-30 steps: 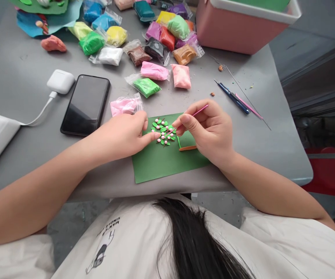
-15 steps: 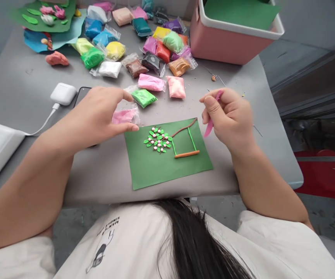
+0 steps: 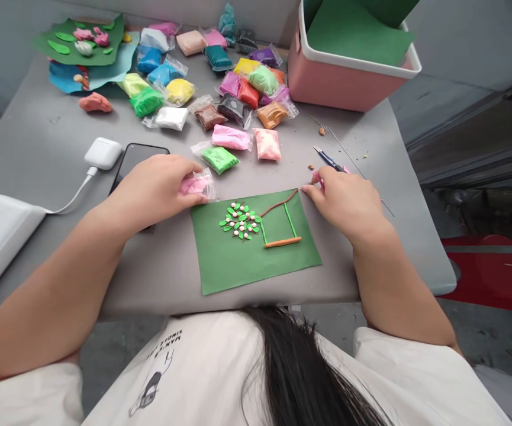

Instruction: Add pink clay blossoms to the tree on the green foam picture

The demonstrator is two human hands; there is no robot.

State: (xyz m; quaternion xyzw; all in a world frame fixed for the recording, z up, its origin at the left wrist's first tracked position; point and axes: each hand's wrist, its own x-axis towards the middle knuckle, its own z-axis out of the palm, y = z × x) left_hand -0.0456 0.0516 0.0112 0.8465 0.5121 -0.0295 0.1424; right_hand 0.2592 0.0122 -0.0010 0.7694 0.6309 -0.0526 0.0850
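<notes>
Got a green sheet [image 3: 238, 269] pretty much mid-view, with a leafy tree [image 3: 240, 222] and an orange bar [image 3: 282, 242] on it. Left hand [image 3: 153, 189] over at its 10 o'clock, thumb and fingers spread around a crumpled pink packet [image 3: 192, 185]. Right hand [image 3: 348, 201] by the 2 o'clock corner, pinching a mostly hidden pink tool [image 3: 318, 178].

Upside-down lettering [image 3: 169, 343] on white shirt [image 3: 211, 367], "SINGLE" legible, rest unclear

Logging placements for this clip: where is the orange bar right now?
In the head view, the orange bar lies on the right half of the green sheet, across the lower ends of two green strips.
</notes>
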